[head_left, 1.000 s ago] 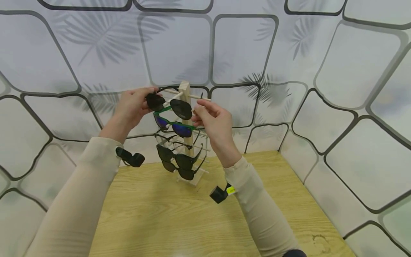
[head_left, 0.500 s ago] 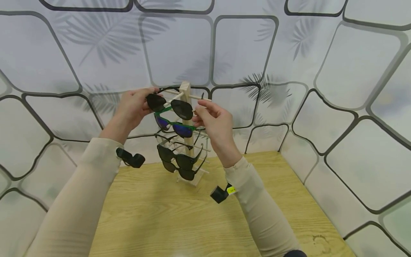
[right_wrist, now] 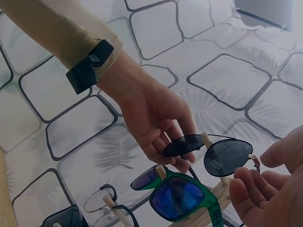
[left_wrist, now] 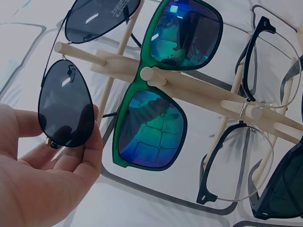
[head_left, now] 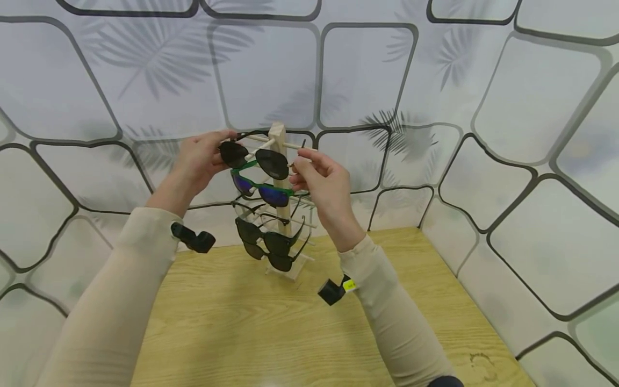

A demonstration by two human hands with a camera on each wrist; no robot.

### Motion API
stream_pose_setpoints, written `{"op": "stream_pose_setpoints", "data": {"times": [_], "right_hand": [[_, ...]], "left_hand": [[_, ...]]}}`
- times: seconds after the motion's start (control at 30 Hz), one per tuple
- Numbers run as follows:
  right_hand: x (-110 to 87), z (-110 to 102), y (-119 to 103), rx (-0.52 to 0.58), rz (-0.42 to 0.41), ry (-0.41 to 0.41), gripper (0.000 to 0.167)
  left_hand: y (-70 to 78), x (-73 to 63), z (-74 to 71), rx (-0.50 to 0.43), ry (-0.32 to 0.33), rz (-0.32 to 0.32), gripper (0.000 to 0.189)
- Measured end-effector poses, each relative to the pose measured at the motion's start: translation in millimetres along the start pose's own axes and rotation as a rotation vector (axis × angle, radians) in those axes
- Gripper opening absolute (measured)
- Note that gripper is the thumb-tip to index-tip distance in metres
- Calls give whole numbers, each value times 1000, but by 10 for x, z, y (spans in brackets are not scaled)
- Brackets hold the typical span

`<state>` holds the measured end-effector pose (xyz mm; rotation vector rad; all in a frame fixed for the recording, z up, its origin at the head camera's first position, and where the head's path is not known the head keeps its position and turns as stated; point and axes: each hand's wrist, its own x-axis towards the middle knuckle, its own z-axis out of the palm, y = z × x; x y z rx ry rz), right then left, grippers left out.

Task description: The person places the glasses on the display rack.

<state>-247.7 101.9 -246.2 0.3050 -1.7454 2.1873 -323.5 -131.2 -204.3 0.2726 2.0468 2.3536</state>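
Black aviator sunglasses [head_left: 272, 164] with dark lenses sit at the top of a wooden glasses rack [head_left: 278, 131], their bridge at the uppermost front peg [left_wrist: 75, 52]. My left hand [head_left: 195, 161] holds their left side by the lens edge and hinge, thumb and fingers either side in the left wrist view. On the other side, my right hand [head_left: 326, 185] pinches the right hinge and temple [right_wrist: 254, 161]. Directly below hang green-framed sunglasses [left_wrist: 151, 132] with blue mirrored lenses, apart from both hands.
Lower on the rack hang clear half-rim glasses [left_wrist: 236, 161] and dark sunglasses [head_left: 263, 236]. Side pegs [head_left: 307, 259] stick out from the post. The rack stands on a wood-grain table [head_left: 271, 322], near patterned wall covering [head_left: 367, 80] behind and at the sides.
The left forearm has shifted very slightly to the left. Both hands keep their hold on the aviator sunglasses, which stay at the top peg.
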Motion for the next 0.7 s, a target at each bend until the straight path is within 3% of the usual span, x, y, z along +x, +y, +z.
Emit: {"op": "stream_pose_setpoints", "data": {"times": [0.2,0.3,0.43,0.7], "right_hand": [[-26,-49,-27,-45,5,-30,30],[-40,-84,-30,-68,0,-32,31],[-59,-183,-4,-130,-28,-33,29],[-81,-552,155,-309,-67,-70,30]], "left_hand": [[24,-44,-63,46,5,-18,58],[8,-98,-125,111,-4,-15,62],[-61,-203,-210,283,-25,29,63],[-322,-501,-335,694,-5,224,58]]}}
